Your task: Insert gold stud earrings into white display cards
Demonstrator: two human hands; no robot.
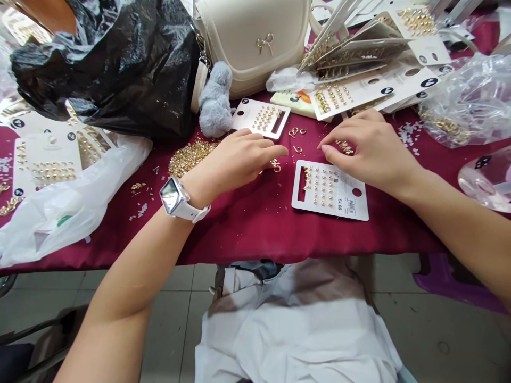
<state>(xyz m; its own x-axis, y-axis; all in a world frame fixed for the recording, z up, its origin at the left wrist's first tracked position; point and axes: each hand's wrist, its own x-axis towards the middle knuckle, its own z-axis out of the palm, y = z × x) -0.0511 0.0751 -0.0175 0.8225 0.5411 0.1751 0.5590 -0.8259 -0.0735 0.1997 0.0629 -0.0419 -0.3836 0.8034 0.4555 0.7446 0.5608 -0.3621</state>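
Note:
A white earring card (329,190) with rows of small gold earrings lies on the dark red tablecloth (247,223) in front of me. My left hand (239,157), with a white watch on the wrist, lies palm down to the card's left, fingers curled over loose gold hoops (275,166). My right hand (369,146) hovers just above the card's far edge, fingers bent and pinched together near a small clump of gold earrings (344,147). Whether it holds one is hidden. More loose hoops (296,131) lie between the hands.
A heap of gold pieces (190,155) sits left of my left hand. Beyond are a second card (261,118), a grey plush charm (215,101), a cream bag (255,37), a black plastic bag (115,64), stacked cards (371,64), clear bags (467,101) and a white bag (67,202).

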